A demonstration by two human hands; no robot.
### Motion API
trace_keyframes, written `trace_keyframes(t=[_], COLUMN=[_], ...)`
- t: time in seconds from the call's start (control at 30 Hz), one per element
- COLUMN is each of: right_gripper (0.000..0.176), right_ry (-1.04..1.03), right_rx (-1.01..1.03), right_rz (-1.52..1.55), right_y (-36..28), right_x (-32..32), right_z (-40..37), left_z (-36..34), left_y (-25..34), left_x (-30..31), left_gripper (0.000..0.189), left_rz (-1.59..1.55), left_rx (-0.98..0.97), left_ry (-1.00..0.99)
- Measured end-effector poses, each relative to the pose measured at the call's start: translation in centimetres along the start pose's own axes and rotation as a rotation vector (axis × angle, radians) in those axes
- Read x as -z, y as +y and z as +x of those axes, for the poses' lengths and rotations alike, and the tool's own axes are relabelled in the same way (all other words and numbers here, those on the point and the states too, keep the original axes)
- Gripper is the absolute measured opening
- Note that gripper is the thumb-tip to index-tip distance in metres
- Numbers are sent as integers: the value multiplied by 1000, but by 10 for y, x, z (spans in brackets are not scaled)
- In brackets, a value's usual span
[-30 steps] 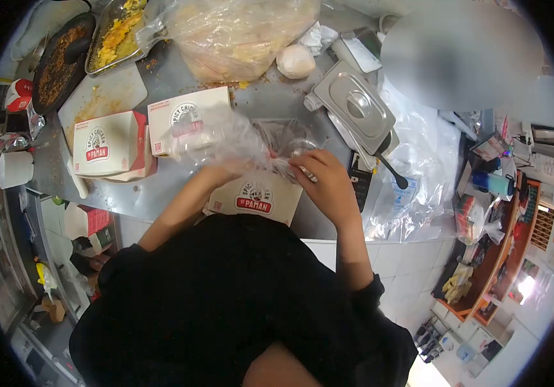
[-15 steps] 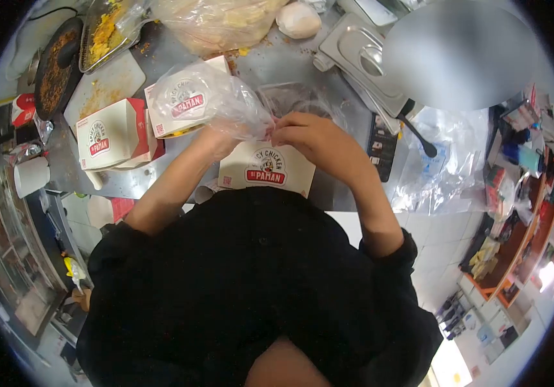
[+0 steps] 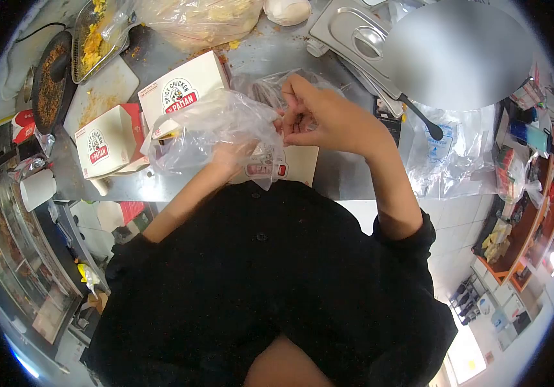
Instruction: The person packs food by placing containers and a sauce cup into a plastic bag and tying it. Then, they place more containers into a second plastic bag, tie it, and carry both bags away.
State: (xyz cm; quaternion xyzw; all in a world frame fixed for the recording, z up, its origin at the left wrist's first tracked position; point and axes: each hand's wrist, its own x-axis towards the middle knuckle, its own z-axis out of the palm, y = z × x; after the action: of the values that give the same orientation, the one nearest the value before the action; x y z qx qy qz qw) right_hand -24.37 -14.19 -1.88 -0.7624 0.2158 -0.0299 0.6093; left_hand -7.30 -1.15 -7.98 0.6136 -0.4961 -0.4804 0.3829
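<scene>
A clear plastic bag (image 3: 190,138) hangs crumpled between my hands at the front of the metal counter. My left hand (image 3: 238,153) is closed on it, its fingers partly veiled by the film. With fingers curled and thumb pressed in, my right hand (image 3: 319,119) pinches the bag's edge. Below the bag lies a printed takeaway box (image 3: 299,169), close to my body and partly covered. Another takeaway box (image 3: 183,87) sits just behind the bag on the left. A third takeaway box (image 3: 99,145) stands further left.
Behind my hands lies another thin plastic bag (image 3: 257,87). A metal pan lid (image 3: 348,32) and a black-handled utensil (image 3: 428,126) are at the right, beside plastic packaging (image 3: 448,161). At the left are a cutting board (image 3: 102,93), a stone mortar (image 3: 51,84) and a wire basket (image 3: 125,42).
The plastic bag has come down toward my body and spread out, uncovering the rear takeaway box. My left hand moved down with it; my right hand shifted slightly right, its fingers more curled.
</scene>
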Motion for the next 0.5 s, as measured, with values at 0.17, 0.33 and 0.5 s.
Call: trace_keyframes(t=[0.17,0.33,0.5], right_gripper=[39,41,41], right_ry=[-21,-67,-68], right_rx=[-10,5,30], right_rz=[-47,0,-25], right_y=[-2,0,3], right_x=[6,14,15], right_z=[1,2,3], left_z=[1,5,5], left_y=[1,1,2], left_x=[-1,-2,1], left_gripper=[29,30,32], left_rz=[23,85,232], left_rx=[19,31,65], left_ry=[-9,-23,-56])
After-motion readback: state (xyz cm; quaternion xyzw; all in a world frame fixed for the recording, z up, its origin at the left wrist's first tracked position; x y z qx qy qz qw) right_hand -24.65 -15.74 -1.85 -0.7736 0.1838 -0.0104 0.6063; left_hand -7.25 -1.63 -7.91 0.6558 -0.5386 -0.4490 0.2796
